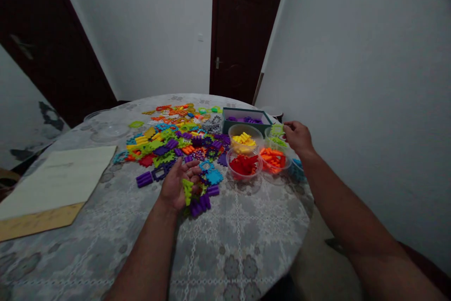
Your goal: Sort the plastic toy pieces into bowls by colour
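Observation:
My left hand (173, 185) is turned palm up in front of the pile, its fingers loosely curled. A lime-green plastic building piece (188, 191) rests in it. At the right, my right hand (300, 138) pinches a square lime-green building piece (277, 130) over a clear bowl with lime-green pieces (279, 142). A big mixed pile of plastic building pieces (169, 139) in purple, blue, yellow, red and green spreads beyond my left hand. Purple ribbed pieces (200, 206) lie just right of my left wrist.
Clear bowls hold yellow pieces (244, 142), red pieces (244, 165), orange pieces (273, 160) and blue pieces (299, 169). Behind them stands a dark green box (227, 125) with purple pieces inside. White paper (59, 176) on a board lies at the left of the round table (229, 240).

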`<state>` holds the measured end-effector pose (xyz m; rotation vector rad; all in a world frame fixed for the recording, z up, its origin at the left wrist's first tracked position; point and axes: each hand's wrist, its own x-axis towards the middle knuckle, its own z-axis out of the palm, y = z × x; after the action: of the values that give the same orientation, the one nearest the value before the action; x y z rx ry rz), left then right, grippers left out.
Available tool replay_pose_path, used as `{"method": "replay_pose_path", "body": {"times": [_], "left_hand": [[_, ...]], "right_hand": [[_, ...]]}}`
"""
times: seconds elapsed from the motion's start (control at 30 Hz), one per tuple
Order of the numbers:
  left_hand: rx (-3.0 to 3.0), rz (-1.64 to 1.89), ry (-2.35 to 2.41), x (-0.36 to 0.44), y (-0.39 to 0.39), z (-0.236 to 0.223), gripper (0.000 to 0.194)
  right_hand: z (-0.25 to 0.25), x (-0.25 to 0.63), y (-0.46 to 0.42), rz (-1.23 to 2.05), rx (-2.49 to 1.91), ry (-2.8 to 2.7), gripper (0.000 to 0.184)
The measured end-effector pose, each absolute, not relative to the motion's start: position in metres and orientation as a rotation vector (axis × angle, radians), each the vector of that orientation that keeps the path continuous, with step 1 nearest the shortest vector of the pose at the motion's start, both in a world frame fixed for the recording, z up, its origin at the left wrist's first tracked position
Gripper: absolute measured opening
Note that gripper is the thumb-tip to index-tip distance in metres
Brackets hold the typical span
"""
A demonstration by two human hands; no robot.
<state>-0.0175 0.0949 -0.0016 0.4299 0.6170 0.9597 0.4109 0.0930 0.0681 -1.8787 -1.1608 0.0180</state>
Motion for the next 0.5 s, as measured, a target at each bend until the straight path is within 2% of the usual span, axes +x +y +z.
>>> {"method": "replay_pose_path", "body": {"times": [0.23,0.37,0.5], "left_hand": [[0.427,0.984,0.640,-0.018,0.095,0.001,0.048],[0.409,1.000,0.611,-0.017,0.093,0.000,0.049],[0.395,1.015,0.623,-0.015,0.090,-0.001,0.052]], "right_hand": [[0.067,0.421,0.083,-0.153,-2.002,-1.166,0.035],[0.070,0.371,0.054,-0.182,-1.853,-1.353,0.033],[0.063,0.290,0.017,-0.068,-1.475,-1.761,0.026]]}}
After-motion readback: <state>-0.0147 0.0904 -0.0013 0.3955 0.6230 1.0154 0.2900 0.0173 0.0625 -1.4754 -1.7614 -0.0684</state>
